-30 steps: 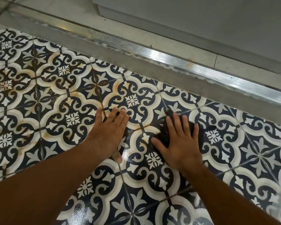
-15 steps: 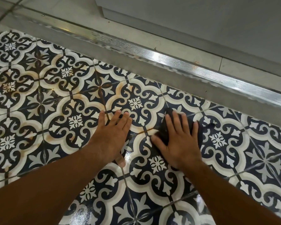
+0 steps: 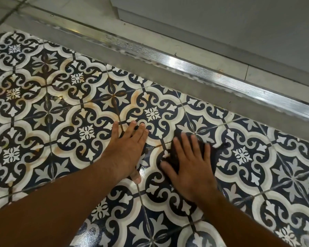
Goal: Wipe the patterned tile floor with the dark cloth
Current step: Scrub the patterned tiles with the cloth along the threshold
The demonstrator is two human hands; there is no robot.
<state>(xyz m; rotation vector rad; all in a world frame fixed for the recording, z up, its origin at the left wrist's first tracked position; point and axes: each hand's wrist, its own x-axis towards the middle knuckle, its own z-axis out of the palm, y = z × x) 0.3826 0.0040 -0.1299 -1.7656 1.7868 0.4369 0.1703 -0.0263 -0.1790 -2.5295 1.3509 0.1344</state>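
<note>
Right hand pressing the dark cloth flat to the tiles, left hand bracing

The right hand (image 3: 191, 163) lies spread, fingers extended, palm pinning the dark cloth (image 3: 216, 150) rather than clutching it, likely so pressure spreads over the rag; the cloth peeks out at the hand's 2 o'clock; the left hand (image 3: 127, 148), at 9 o'clock, rests flat and empty on the patterned tile floor (image 3: 43, 111), seemingly as support; rusty stains remain at its 10 o'clock; the metal threshold strip (image 3: 185, 63) runs at 12.

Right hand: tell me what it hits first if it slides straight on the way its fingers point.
The right hand, flat on the cloth, points up-frame; only tile lies ahead, then probably the metal strip first.
</note>
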